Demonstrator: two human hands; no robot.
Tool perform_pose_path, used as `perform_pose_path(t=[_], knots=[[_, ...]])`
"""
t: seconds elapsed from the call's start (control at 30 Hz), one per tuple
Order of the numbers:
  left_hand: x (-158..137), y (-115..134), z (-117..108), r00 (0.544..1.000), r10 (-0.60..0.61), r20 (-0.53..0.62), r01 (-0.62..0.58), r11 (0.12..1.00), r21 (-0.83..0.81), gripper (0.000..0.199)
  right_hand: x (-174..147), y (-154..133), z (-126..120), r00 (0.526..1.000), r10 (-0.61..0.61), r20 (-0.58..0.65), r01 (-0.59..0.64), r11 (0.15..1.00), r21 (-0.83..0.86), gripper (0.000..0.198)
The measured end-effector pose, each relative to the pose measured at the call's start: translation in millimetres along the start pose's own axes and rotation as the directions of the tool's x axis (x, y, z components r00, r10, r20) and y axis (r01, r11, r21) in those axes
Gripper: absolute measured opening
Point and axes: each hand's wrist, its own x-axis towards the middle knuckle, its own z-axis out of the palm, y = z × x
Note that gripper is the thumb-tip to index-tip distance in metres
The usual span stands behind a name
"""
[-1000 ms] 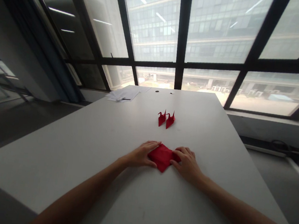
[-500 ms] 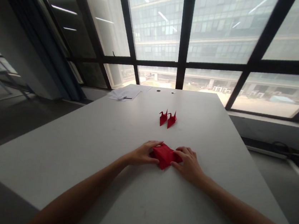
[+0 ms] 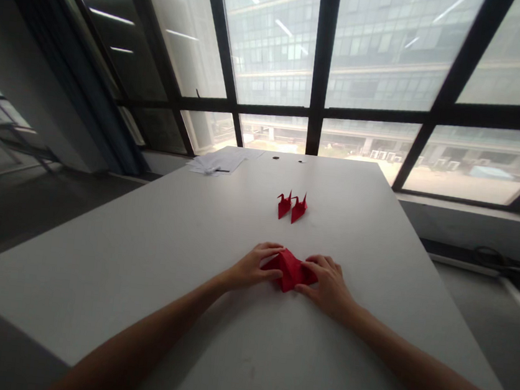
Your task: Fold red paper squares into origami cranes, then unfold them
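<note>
A folded sheet of red paper (image 3: 291, 271) is lying on the white, flat-topped bench (image 3: 181, 230), between two bare hands. The left hand (image 3: 255, 266) is gripping its left side between thumb and curved fingers; the right hand (image 3: 325, 284) is pinching its right side between fingers and thumb. Beyond, two small red paper cranes (image 3: 299, 211) are standing side by side, and loose white sheets (image 3: 212, 162) are resting farther left.
</note>
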Motion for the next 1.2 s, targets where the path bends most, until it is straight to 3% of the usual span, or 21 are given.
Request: perform_pose_path(t=[0.13, 0.3, 0.4, 0.57, 0.73, 0.97, 1.2], knots=[[1, 2, 7, 0.994, -0.045, -0.101, 0.054, 0.995, 0.086, 0.067, 0, -2, -2, 1.0, 0.002, 0.013, -0.002, 1.0, -0.021, 0.046], [3, 7, 14, 0.993, -0.001, -0.118, 0.014, 0.994, 0.111, 0.036, 1, -3, -2, 1.0, -0.002, 0.012, 0.003, 0.999, -0.039, 0.046], [3, 9, 15, 0.996, 0.061, -0.071, -0.051, 0.989, 0.137, 0.028, 1, -4, -2, 1.0, -0.008, 0.01, 0.009, 0.998, -0.054, 0.045], [-1, 13, 12, 0.99, 0.131, 0.051, -0.14, 0.956, 0.259, 0.047, 1, -3, -1, 1.0, -0.005, 0.008, 0.006, 0.998, -0.059, 0.041], [-5, 19, 11, 0.989, 0.116, 0.088, -0.14, 0.92, 0.366, 0.064, 1, -4, 1, 1.0, 0.009, 0.001, -0.009, 0.999, -0.044, 0.033], [-4, 16, 17, 0.989, 0.13, 0.068, -0.146, 0.899, 0.413, 0.036, 1, -10, -2, 1.0, 0.011, -0.006, -0.012, 0.999, -0.045, 0.033], [-1, 15, 22, 0.98, 0.194, 0.031, -0.191, 0.901, 0.391, 0.025, 2, -12, 0, 0.999, 0.052, -0.012, -0.053, 0.996, -0.074, 0.027]])
